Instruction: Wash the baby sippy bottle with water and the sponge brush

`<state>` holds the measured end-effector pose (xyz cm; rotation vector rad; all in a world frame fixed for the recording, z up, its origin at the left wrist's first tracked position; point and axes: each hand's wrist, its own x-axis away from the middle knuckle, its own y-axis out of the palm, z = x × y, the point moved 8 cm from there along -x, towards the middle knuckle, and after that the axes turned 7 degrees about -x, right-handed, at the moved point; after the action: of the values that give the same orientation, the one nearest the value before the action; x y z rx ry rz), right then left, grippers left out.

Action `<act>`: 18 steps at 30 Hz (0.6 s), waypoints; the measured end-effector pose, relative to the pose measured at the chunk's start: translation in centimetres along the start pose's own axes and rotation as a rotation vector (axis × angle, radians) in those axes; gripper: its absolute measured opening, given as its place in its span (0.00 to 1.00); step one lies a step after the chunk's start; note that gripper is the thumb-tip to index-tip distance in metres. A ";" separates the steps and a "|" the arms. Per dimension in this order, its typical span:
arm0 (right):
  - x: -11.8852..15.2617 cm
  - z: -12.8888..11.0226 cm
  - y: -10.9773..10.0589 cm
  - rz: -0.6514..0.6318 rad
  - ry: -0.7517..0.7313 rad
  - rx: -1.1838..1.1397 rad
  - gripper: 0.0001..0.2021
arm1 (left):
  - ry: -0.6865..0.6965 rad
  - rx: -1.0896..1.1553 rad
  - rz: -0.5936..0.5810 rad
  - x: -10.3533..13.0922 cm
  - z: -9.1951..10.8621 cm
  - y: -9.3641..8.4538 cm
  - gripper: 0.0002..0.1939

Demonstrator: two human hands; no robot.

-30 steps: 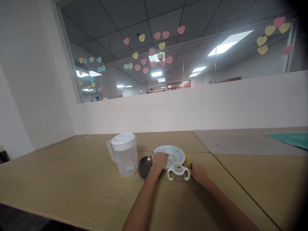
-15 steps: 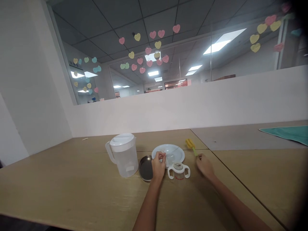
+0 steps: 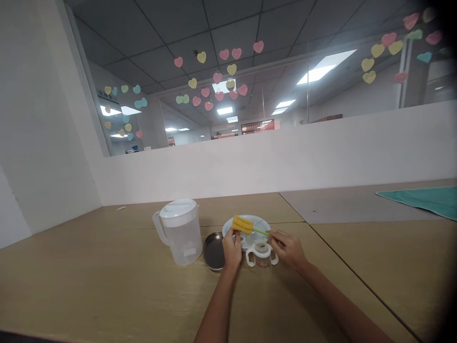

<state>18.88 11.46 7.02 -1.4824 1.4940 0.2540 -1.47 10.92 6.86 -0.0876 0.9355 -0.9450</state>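
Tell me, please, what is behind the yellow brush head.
Behind the yellow brush head is a white plate, its rim visible at both sides. The brush head and left hand cover part of it; what lies there cannot be seen.

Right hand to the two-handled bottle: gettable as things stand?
Probably, for a touch: the two-handled bottle stands close beside the right hand, with nothing visible between. A full grip looks unlikely, since that hand holds the yellow sponge brush by its green stem.
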 end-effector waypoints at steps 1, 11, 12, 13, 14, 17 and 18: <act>0.0 -0.1 0.0 0.005 0.002 0.038 0.18 | -0.003 -0.011 -0.007 0.0 0.0 0.1 0.17; 0.0 1.2 -0.8 0.106 0.054 0.228 0.17 | -0.045 0.117 0.081 -0.2 -0.7 -0.6 0.17; 0.0 1.1 -0.6 0.092 0.027 0.220 0.17 | -0.055 0.161 0.107 -0.2 -0.9 -0.8 0.17; 0.0 1.0 -0.4 0.078 0.000 0.215 0.18 | -0.072 0.201 0.129 -0.3 -1.1 -0.9 0.16; 0.0 0.8 -0.2 0.065 -0.028 0.214 0.18 | -0.094 0.230 0.153 -0.3 -1.4 -1.1 0.16; -0.1 0.3 0.0 0.047 -0.109 0.235 0.18 | -0.138 0.258 0.287 -0.3 -1.9 -2.2 0.16; -0.1 0.2 0.0 0.043 -0.127 0.245 0.18 | -0.138 0.250 0.350 -0.2 -1.9 -2.8 0.16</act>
<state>18.90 11.66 7.00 -1.2181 1.4021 0.1797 -4.73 9.96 7.00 0.2155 0.6715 -0.7131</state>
